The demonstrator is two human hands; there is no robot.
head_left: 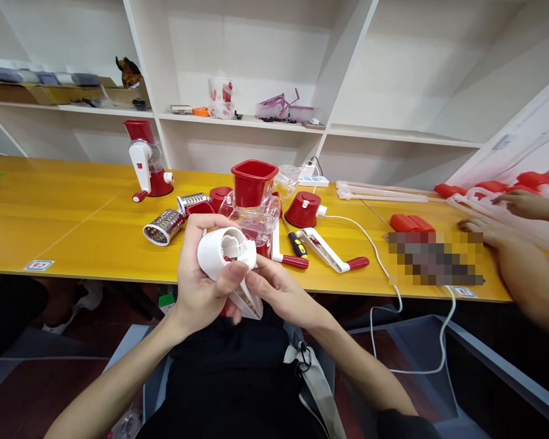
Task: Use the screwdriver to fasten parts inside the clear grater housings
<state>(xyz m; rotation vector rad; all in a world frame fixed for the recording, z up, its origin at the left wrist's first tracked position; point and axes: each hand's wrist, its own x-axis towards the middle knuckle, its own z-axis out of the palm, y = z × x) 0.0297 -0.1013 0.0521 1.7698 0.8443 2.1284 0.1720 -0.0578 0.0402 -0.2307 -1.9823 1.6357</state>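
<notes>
My left hand (199, 277) is wrapped round a white cone-shaped grater drum (226, 256), held above my lap just in front of the yellow table (73, 238). My right hand (279, 292) pinches the drum's lower narrow end from the right. Right behind the drum stands a rotary grater body (252, 207) with a red hopper and clear housing. Two metal grater drums (165, 225) lie on the table to the left of it.
An assembled red-and-white grater (144, 161) stands at the back left. A red base (303, 209), a screwdriver (296, 242), white crank handles (332, 251) and a white cable (384, 268) lie to the right. Another person's hands (507, 235) rest at the right edge. Shelves run behind.
</notes>
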